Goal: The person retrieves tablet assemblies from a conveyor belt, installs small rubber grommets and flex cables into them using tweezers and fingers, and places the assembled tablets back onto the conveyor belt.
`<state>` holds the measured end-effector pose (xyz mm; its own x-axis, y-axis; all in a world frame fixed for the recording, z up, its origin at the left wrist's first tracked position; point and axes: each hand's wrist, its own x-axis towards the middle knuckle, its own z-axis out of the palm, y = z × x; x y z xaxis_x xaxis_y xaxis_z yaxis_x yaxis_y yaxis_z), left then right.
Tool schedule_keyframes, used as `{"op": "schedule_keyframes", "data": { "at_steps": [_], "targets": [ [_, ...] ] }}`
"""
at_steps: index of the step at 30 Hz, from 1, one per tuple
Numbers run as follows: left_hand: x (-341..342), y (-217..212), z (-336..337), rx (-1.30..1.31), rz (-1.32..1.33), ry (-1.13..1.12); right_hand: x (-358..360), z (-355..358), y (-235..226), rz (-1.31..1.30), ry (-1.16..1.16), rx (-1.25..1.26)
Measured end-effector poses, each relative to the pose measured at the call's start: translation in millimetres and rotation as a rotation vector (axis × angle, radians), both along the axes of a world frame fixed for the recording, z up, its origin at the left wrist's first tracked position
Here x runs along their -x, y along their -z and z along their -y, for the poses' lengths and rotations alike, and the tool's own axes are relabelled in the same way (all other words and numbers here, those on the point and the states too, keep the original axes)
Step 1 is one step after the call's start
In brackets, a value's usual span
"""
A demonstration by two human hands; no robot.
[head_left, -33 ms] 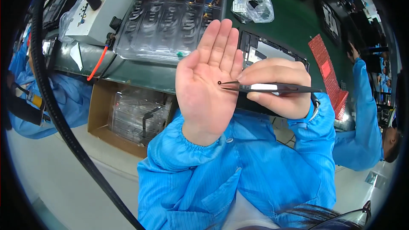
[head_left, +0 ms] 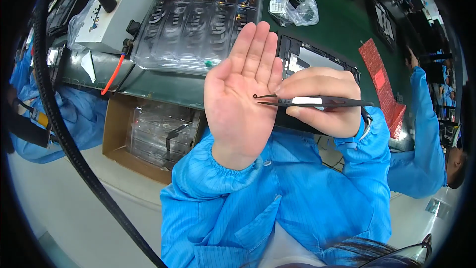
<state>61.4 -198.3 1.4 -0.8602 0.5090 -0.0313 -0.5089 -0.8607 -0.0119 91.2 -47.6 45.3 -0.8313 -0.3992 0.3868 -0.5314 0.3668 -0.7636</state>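
Note:
My left hand [head_left: 240, 101] is held palm up, fingers stretched out straight. A tiny black ring [head_left: 255, 96] shows against the middle of its palm, at the tip of one tweezer arm; whether it rests on the skin or hangs on that tip I cannot tell. The fingers and thumb of my right hand [head_left: 327, 92] pinch a pair of black tweezers [head_left: 347, 101] with a pale strip on one side. Their two points are apart, directed left over the palm. Behind my right hand lies a flat black device frame [head_left: 325, 54] with a silvery inside, partly covered by the hand.
Ahead-left, a clear compartment tray [head_left: 166, 64] holds rows of small parts beside a pale control box [head_left: 104, 27]. A bagged item [head_left: 297, 7] and red bubble wrap [head_left: 379, 77] lie rightward. An open carton [head_left: 113, 136] sits below; a black cable [head_left: 74, 144] crosses left. A co-worker's blue sleeve [head_left: 424, 129] is at right.

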Motion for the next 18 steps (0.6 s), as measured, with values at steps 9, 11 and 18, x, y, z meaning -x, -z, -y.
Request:
{"op": "schedule_keyframes", "data": {
  "at_steps": [9,11,18],
  "targets": [
    [2.2,0.7,7.2,0.07,-0.012,-0.036,2.7,8.8,8.0,0.037,0.049,0.032],
    [-0.8,2.2,18.4,0.037,-0.012,-0.045,-1.5,23.3,11.5,0.204,0.073,0.304],
    [3.6,81.5,186.7,0.089,-0.519,-0.554,49.7,200.7,78.3,0.621,-0.116,0.868]
  ]
}}
